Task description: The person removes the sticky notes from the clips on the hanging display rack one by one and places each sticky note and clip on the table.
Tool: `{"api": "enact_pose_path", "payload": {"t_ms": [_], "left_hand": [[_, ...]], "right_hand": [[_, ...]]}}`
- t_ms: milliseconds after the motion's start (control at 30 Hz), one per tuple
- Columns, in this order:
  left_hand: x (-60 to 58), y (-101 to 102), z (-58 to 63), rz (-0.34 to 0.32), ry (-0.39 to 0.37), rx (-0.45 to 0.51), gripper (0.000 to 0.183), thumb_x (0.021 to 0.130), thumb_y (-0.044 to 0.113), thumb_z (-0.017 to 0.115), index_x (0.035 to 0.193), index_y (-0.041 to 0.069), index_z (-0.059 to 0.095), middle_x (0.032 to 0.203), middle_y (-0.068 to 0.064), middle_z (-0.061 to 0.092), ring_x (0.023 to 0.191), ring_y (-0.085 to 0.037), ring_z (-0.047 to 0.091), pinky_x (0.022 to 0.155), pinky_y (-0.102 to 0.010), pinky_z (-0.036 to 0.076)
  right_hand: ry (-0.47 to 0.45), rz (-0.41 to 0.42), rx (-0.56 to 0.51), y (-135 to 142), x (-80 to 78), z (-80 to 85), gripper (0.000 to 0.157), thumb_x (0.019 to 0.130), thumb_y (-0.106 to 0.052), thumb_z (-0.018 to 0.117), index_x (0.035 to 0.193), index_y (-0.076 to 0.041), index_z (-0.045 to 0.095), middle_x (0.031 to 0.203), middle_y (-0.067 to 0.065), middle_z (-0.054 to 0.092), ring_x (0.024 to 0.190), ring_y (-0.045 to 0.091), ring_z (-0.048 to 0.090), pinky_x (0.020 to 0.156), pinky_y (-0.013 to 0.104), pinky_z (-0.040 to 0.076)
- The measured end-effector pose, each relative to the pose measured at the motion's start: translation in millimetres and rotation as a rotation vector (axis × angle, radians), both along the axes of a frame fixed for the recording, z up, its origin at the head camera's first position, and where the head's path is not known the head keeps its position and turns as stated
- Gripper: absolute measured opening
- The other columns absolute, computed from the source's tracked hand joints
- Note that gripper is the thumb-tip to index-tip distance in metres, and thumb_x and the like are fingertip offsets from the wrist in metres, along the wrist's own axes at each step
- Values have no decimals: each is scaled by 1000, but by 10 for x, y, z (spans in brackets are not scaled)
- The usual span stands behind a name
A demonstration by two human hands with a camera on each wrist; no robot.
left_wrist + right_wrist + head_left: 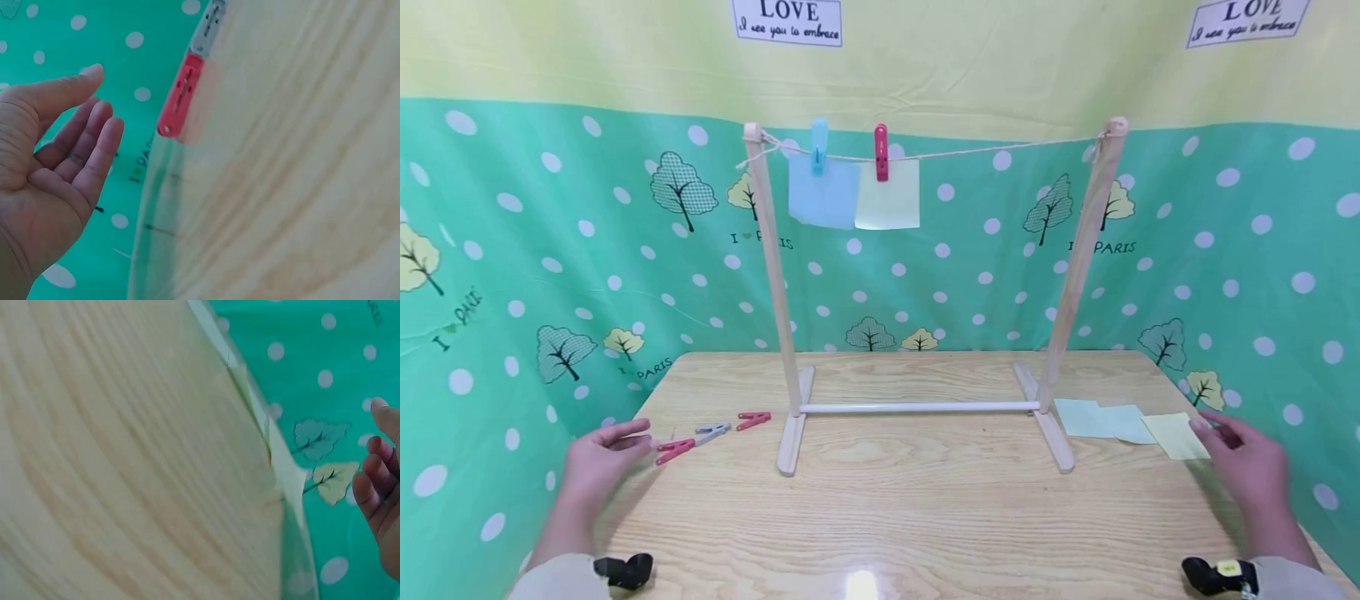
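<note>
My left hand (pixel 601 461) hovers at the left of the table, fingers loosely bent and holding nothing. Just past its fingertips lies a red clothespin (pixel 675 451), end to end with a grey clothespin (pixel 712 432); another red clothespin (pixel 754 420) lies farther right. In the left wrist view, a gap shows between the hand (pixel 59 162) and the red clothespin (pixel 180 97). At the right side, my right hand (pixel 1251 462) is beside a pale yellow paper square (pixel 1176 436), overlapping its edge in the head view. The right wrist view shows loosely curved, bare fingers (pixel 367 497) apart from the paper.
A wooden stand (pixel 920 407) with a string (pixel 992 150) rises mid-table. From the string hang a blue paper (pixel 823 196) under a blue clothespin (pixel 819 146) and a cream paper (pixel 887 200) under a red one. Two pale blue-green papers (pixel 1082 419) lie at the right.
</note>
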State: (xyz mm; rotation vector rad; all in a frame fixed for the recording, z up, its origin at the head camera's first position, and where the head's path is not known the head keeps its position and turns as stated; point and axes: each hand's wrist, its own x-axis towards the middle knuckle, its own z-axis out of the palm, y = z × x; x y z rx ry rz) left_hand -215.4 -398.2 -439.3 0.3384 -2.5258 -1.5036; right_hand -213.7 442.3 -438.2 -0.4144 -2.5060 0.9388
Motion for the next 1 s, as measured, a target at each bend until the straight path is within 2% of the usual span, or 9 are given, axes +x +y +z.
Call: {"api": "enact_pose_path", "payload": {"t_ms": [67, 133, 267, 433, 500, 633, 733, 867, 1000], "left_hand": [[0, 36, 63, 0, 10, -14, 59, 85, 30, 78, 133, 1, 58, 101, 13, 71, 84, 16, 58, 71, -9, 51], [-5, 78, 124, -17, 12, -29, 60, 86, 32, 77, 134, 2, 57, 107, 7, 71, 85, 17, 58, 72, -9, 51], [-23, 184, 235, -78, 34, -66, 62, 86, 34, 76, 136, 3, 55, 115, -2, 70, 89, 16, 57, 74, -6, 48], [-46, 354, 361, -151, 111, -52, 61, 85, 31, 77, 134, 1, 56, 112, -1, 71, 92, 8, 62, 76, -9, 50], [-48, 431, 410, -171, 138, -47, 60, 86, 28, 77, 134, 0, 57, 110, -4, 71, 91, 6, 64, 76, -12, 52], [-51, 579, 496, -219, 178, -24, 56, 86, 25, 77, 132, -2, 58, 106, 2, 72, 90, 4, 66, 76, -15, 54], [-52, 687, 555, -271, 207, 13, 54, 86, 21, 77, 130, -2, 58, 105, 6, 71, 92, 0, 67, 77, -16, 55], [-33, 822, 634, -320, 237, 63, 52, 85, 16, 78, 129, -5, 59, 106, 2, 71, 93, -5, 68, 78, -19, 55], [-7, 950, 715, -350, 266, 109, 50, 84, 10, 78, 126, -8, 59, 105, -1, 71, 91, -8, 69, 78, -20, 56]], "right_hand": [[33, 28, -7, -60, 2, 34, 57, 96, -39, 62, 131, 5, 56, 86, -5, 58, 65, 3, 48, 47, 21, 45], [65, 57, -12, -117, -2, 71, 55, 95, -38, 63, 132, 3, 57, 83, -16, 56, 63, 1, 50, 48, 21, 45], [120, 111, -11, -234, -3, 154, 49, 95, -34, 65, 131, -2, 60, 81, -26, 52, 63, -1, 52, 48, 19, 45], [166, 165, 11, -414, -6, 311, 45, 95, -32, 65, 131, -5, 60, 84, -21, 53, 66, -2, 51, 47, 20, 46], [186, 194, 31, -487, -15, 370, 44, 96, -30, 64, 130, -3, 60, 83, -18, 54, 67, -1, 50, 45, 21, 45], [203, 243, 57, -627, -10, 474, 43, 96, -28, 65, 129, 0, 60, 85, -14, 56, 68, -2, 51, 46, 20, 45], [214, 277, 63, -728, 5, 545, 43, 95, -26, 66, 129, 0, 60, 88, -11, 57, 72, -4, 52, 53, 13, 47], [241, 316, 75, -871, 12, 622, 41, 94, -22, 68, 128, -1, 62, 89, -7, 59, 77, -5, 52, 65, 4, 44], [264, 349, 62, -1007, 18, 706, 40, 92, -19, 70, 127, -1, 62, 91, -8, 59, 79, -5, 52, 68, 3, 43]]}}
